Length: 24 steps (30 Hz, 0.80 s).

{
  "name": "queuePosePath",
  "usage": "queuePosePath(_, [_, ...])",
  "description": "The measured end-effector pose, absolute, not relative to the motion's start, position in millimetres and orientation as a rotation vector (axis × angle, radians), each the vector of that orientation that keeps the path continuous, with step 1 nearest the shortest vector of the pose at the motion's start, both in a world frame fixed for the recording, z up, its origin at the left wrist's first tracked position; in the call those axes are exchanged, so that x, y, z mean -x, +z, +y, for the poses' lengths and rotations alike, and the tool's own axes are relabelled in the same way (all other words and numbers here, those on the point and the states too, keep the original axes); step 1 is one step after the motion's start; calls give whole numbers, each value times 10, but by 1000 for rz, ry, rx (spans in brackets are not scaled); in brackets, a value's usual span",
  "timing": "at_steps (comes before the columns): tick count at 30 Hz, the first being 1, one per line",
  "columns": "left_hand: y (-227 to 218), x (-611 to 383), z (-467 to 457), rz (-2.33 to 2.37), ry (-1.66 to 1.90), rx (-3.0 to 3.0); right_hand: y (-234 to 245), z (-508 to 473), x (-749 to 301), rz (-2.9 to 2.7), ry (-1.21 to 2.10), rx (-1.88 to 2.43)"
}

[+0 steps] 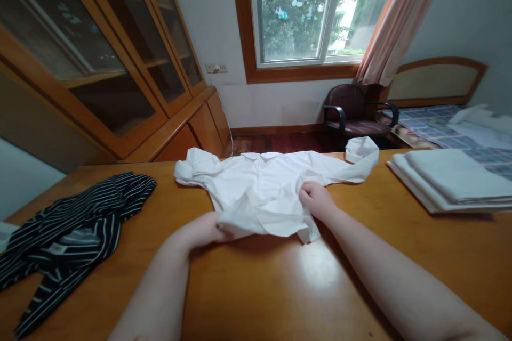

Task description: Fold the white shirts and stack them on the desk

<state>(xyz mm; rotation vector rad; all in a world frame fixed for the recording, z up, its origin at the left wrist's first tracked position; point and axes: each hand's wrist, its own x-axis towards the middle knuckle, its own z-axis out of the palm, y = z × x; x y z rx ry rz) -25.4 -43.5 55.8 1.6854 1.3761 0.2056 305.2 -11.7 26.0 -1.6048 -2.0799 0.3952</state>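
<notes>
A white shirt [264, 181] lies spread on the wooden table [256, 287], collar toward the far edge and both sleeves out to the sides. My left hand [204, 229] is closed on the shirt's lower left hem, with the cloth bunched over its fingers. At the lower right side of the shirt, my right hand [316, 198] pinches a fold of the fabric. The bottom part of the shirt is rumpled between the two hands.
A black and white striped garment [72, 234] lies crumpled at the table's left. A stack of folded white cloth [452, 181] sits at the right edge. Beyond the table stand a dark armchair [352, 112], a bed [460, 128] and a glass-fronted cabinet [100, 53].
</notes>
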Motion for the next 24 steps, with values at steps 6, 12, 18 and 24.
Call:
queuePosePath(6, [489,453,-397,1370,24,-1585,335,-113,-3030,-2340,459,1912])
queuePosePath(12, [470,379,-288,1324,561,-1841,461,-158,-3014,-2408,490,1926])
queuePosePath(18, [371,167,-238,1364,384,-2247,621,-181,-3027,-2630,251,1665])
queuePosePath(24, [333,48,-276,1380,315,-2331,556,-217,-3005,-2623,386,1517])
